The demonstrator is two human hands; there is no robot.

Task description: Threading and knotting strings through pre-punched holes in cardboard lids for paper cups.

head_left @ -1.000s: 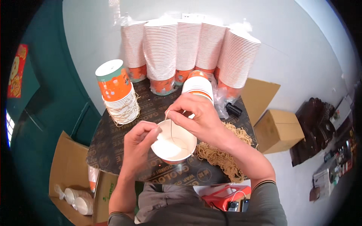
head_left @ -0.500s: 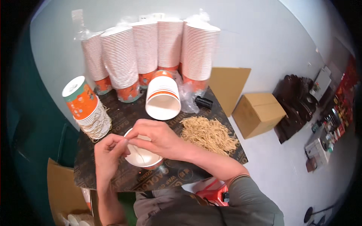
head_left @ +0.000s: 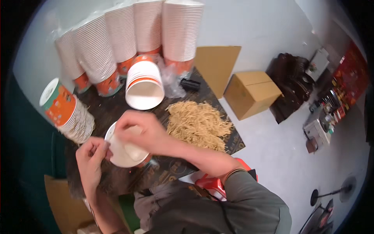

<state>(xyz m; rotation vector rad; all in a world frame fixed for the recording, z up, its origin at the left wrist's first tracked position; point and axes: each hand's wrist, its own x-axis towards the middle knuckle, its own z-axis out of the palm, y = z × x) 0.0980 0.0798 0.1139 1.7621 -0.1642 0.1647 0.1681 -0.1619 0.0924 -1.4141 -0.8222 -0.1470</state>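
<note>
A white-lined paper tub (head_left: 124, 156) stands at the table's near side, its mouth facing up. My left hand (head_left: 90, 155) is at its left rim, thumb and forefinger pressed together; what they hold, if anything, cannot be made out. Over the tub's mouth is my right hand (head_left: 142, 130), fingers bent and smeared by motion. To its right lies a loose heap of thin tan strands (head_left: 200, 124). Beyond my left hand leans an upside-down stack of orange and green paper tubs (head_left: 64, 107), with pale strands draped around the lower rims.
Tall plastic-wrapped stacks of paper tubs (head_left: 181, 33) line the back of the dark table (head_left: 171, 169). A shorter stack (head_left: 145, 91) lies on its side before them, near a black object (head_left: 190, 84). Right of the table stand a cardboard sheet (head_left: 218, 70) and a carton (head_left: 253, 93).
My fingertips, which met above the tub with a thin strand hanging below, are now apart. My right hand is blurred by movement. The whole view has shifted, so things sit further left and higher.
</note>
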